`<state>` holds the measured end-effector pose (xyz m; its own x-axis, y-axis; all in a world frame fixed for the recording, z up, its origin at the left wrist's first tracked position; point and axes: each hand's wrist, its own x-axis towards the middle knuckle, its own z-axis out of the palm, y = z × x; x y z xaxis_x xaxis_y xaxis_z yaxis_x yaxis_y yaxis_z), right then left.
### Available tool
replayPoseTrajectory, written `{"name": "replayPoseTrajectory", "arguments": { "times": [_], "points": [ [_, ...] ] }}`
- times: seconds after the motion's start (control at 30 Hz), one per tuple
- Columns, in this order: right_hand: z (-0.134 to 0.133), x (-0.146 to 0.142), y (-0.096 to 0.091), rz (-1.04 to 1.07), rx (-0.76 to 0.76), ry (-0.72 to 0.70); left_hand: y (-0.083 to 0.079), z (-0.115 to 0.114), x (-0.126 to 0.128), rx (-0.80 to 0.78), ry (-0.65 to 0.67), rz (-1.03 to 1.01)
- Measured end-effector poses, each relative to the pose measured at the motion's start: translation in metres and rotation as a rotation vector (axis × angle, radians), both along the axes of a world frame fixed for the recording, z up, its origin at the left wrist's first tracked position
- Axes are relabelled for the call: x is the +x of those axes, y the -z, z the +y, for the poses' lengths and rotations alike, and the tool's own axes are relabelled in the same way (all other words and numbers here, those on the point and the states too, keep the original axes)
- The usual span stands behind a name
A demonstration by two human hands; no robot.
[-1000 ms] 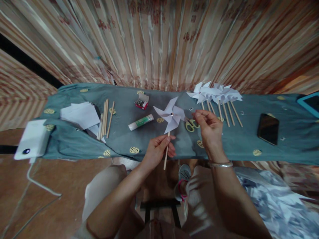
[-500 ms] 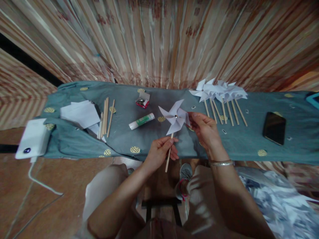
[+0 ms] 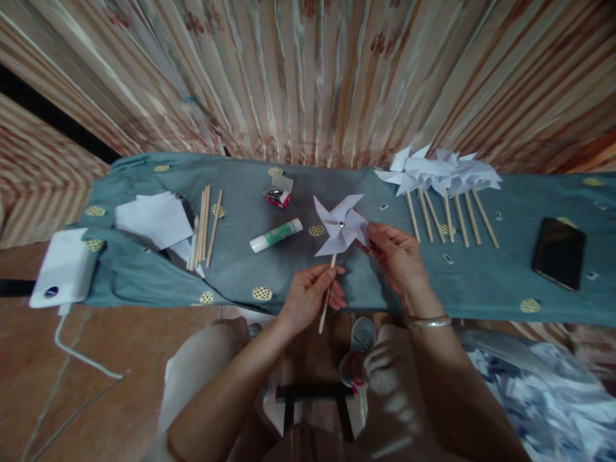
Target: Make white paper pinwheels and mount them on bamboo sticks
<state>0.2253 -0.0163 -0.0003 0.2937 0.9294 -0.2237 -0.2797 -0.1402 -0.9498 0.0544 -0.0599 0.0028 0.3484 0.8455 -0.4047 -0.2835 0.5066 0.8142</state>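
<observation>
A white paper pinwheel (image 3: 341, 226) on a thin wooden stick is held up over the front part of the cloth-covered table. Its centre carries a small metal pin. My left hand (image 3: 312, 292) pinches the stick just below the blades, and the stick's lower end pokes out under the fingers. At the pinwheel's right side, my right hand (image 3: 397, 255) has thumb and fingers closed on a blade; the fingertips are partly behind the paper. A glue stick (image 3: 276, 235) lies to the left of the pinwheel, and behind it stands an opened small red box (image 3: 278, 196) of metal pins.
Several finished pinwheels (image 3: 447, 173) lie in a row at the back right. A black phone (image 3: 559, 253) rests farther right. On the left are paper sheets (image 3: 153, 218), several wooden sticks (image 3: 204, 224) and a white power bank (image 3: 63, 268) with a cable. A curtain (image 3: 298, 83) hangs behind the table.
The pinwheel's blades have turned slightly on the stick, and my right hand stays at the right-hand blade. Things on the right appear shifted rightward as the view moved a little.
</observation>
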Motion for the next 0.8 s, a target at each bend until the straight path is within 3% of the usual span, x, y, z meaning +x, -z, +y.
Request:
{"name": "replayPoseTrajectory", "arguments": {
  "times": [0.5, 0.8],
  "points": [
    [0.01, -0.008, 0.019, 0.045, 0.025, -0.099, 0.01, 0.015, -0.003, -0.033, -0.022, 0.035],
    [0.008, -0.007, 0.015, 0.091, 0.003, -0.104, 0.007, 0.018, 0.0, -0.051, -0.046, 0.035]
  ]
}}
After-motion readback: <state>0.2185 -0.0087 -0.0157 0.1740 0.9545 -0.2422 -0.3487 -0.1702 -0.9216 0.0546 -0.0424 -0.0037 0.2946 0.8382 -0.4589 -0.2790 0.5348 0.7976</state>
